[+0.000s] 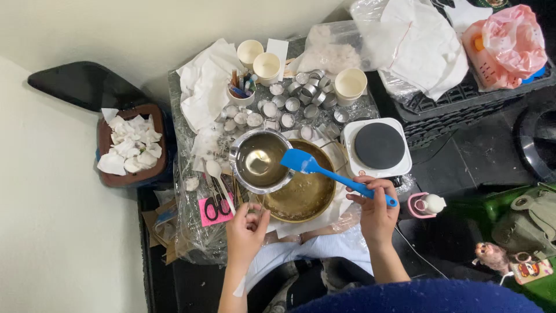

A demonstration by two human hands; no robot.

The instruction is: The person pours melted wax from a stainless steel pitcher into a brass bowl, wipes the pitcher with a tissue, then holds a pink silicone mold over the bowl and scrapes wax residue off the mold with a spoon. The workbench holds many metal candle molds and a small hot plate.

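Right hand [375, 211] gripping blue spatula [324, 173], blade up-left

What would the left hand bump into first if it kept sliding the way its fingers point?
The left hand points up the table toward the silver pot of clear liquid. It would likely meet the pot's near rim first, where it overlaps the brass pan. Height is hard to judge from above.

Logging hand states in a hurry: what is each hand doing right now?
Left hand: closed on the handle of the steel pot.
Right hand: closed on the blue spatula.
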